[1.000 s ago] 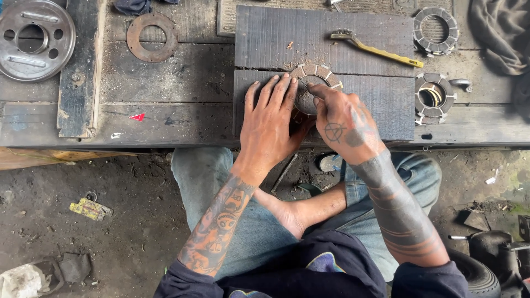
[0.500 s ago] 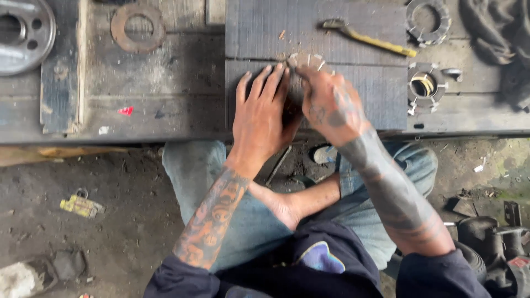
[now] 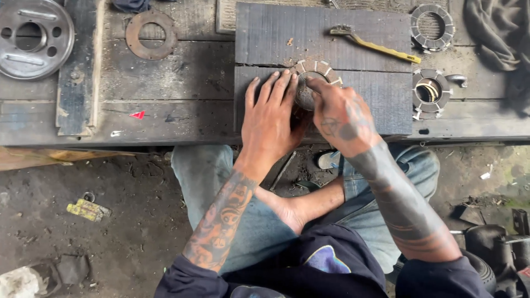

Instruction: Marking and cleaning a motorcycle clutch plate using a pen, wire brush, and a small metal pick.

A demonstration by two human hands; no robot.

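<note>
Head view, looking straight down on the bench. Entry runs left to right.

At 10 o'clock a round metal hub plate (image 3: 34,34) lies flat, and just right of it a rusty flat ring (image 3: 150,34). Both are well apart from my hands and untouched.

My left hand (image 3: 271,118) lies open, palm down, fingers spread and pointing to 12 o'clock. It presses on the dark board (image 3: 359,102) and touches the left edge of the segmented ring disc (image 3: 316,70). It steadies rather than grips.

The disc lies flat on the board near the seam between its two planks, at about 12 o'clock from my body. Being round, it has no long axis in plan; its axis points up toward the camera. The tan pads on the far rim face up.

My right hand (image 3: 343,116) is curled over the near right part of the disc, fingertips bearing down on something grey at its centre. Whether it pinches a small piece there, I cannot tell.

Judgement: work on this disc is in mid-course. The near half is hidden, so I cannot say how much of the rim is finished.

At 1 o'clock lies a yellow-handled brush (image 3: 375,45), head to the left, handle slanting down right. Further right are two more discs (image 3: 430,91), one above the other.
</note>
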